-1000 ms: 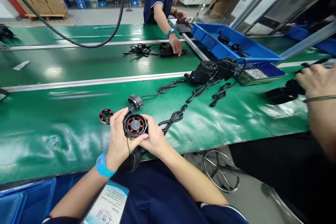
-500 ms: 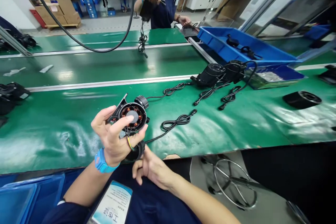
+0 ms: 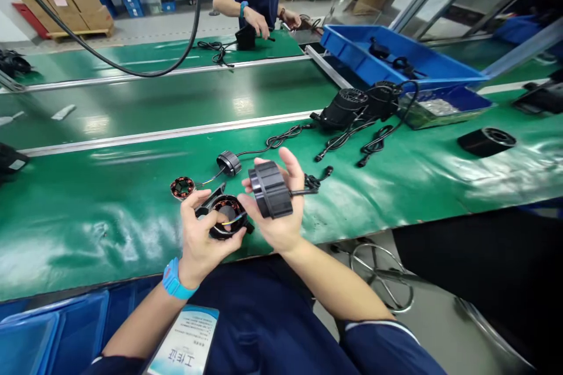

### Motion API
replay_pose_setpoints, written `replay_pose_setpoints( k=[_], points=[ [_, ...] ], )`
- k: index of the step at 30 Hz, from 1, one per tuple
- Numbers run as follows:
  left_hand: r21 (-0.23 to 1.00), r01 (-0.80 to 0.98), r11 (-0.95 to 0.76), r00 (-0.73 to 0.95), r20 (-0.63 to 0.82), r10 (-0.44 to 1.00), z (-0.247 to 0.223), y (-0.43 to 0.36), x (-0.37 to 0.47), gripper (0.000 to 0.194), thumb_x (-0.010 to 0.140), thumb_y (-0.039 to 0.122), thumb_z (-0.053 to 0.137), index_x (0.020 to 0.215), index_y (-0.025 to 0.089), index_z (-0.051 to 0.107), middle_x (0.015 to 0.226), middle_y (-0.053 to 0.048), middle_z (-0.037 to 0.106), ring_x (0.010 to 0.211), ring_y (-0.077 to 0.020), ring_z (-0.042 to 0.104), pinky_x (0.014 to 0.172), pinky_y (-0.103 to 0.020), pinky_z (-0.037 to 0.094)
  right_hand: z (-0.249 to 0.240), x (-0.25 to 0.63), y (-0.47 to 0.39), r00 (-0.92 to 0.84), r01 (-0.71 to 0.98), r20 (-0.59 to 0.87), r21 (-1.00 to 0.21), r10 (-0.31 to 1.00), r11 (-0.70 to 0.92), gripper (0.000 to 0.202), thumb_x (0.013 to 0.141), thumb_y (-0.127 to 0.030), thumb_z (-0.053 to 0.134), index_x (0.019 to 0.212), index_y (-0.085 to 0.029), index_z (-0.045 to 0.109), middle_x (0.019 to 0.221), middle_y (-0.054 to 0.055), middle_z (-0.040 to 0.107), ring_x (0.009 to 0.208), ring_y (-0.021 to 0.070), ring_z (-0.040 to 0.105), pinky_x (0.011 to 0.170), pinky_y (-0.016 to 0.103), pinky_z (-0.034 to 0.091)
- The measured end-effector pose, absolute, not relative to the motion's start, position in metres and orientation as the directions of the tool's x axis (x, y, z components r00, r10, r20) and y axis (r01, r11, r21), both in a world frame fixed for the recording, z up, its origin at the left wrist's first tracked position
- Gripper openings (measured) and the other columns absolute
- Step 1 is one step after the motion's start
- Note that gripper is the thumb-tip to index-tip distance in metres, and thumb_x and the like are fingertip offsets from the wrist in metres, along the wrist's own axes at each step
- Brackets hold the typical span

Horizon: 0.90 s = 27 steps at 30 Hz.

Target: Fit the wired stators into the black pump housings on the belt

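My left hand [image 3: 204, 237] grips a black motor housing [image 3: 232, 233], its open face up with copper windings showing inside. The thumb or a finger of that hand rests in the opening, by thin coloured wires. In my right hand [image 3: 285, 217] is a black ribbed cap [image 3: 269, 189], tilted on its side, with a black cable [image 3: 305, 191] coming out of its outer end. The wires run from the housing toward this cap, which is apart from the housing. Just beyond, a loose copper-wound stator [image 3: 182, 187] lies on the green mat, wired to a second ribbed cap [image 3: 229, 163].
Two black motor units [image 3: 345, 107] with coiled cables stand on the bench. Behind them are a large blue tray [image 3: 352, 58] and a small blue bin [image 3: 466, 106]. A black cylinder [image 3: 486, 142] lies at right. Across the bench, a co-worker's hand [image 3: 257, 22] is over a black part.
My right hand has risen from below the housing, bringing the ribbed cap up beside it. The stator on the mat has come into sight. The co-worker's black part has been lowered to the bench.
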<state>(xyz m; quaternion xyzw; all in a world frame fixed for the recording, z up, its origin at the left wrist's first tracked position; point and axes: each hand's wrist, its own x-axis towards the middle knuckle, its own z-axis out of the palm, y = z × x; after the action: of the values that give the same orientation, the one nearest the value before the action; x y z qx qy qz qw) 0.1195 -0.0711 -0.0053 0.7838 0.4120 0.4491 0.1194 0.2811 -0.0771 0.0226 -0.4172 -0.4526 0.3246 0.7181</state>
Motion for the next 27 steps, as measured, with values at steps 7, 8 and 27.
replay_pose_setpoints(
  k=[7,8,27],
  points=[
    [0.531,0.460,-0.711,0.335,0.638,0.693,-0.010,-0.065,0.103,0.038,0.073,0.033,0.088,0.097,0.022,0.061,0.132,-0.011,0.051,0.123,-0.0290,0.054,0.102,-0.049,0.051,0.014,0.325,-0.043,-0.032,0.065,0.416,-0.906,0.909,0.417,0.064,0.079,-0.028,0.084,0.137,-0.021,0.058,0.136,0.010,0.065,0.123,0.0259,0.063,0.111,0.043,0.050],
    [0.522,0.433,-0.735,0.344,0.658,0.670,-0.011,-0.064,0.102,0.039,0.073,0.032,0.088,0.097,0.022,0.059,0.134,-0.010,0.050,0.124,-0.0286,0.054,0.102,-0.048,0.051,0.015,0.328,-0.040,-0.064,0.063,0.416,-0.906,0.907,0.419,0.064,0.079,-0.028,0.084,0.137,-0.021,0.058,0.138,0.011,0.064,0.124,0.0254,0.063,0.110,0.042,0.050],
    [0.538,0.269,-0.799,0.614,0.543,0.573,-0.014,-0.026,0.064,0.023,0.066,0.034,0.095,0.085,0.032,0.082,0.127,-0.007,0.045,0.125,-0.0286,0.049,0.113,-0.050,0.044,0.028,0.320,0.001,-0.665,0.037,0.371,-0.850,0.648,0.525,0.059,0.086,-0.036,0.075,0.137,-0.019,0.051,0.131,0.011,0.064,0.121,0.0230,0.063,0.105,0.037,0.050]
  ],
)
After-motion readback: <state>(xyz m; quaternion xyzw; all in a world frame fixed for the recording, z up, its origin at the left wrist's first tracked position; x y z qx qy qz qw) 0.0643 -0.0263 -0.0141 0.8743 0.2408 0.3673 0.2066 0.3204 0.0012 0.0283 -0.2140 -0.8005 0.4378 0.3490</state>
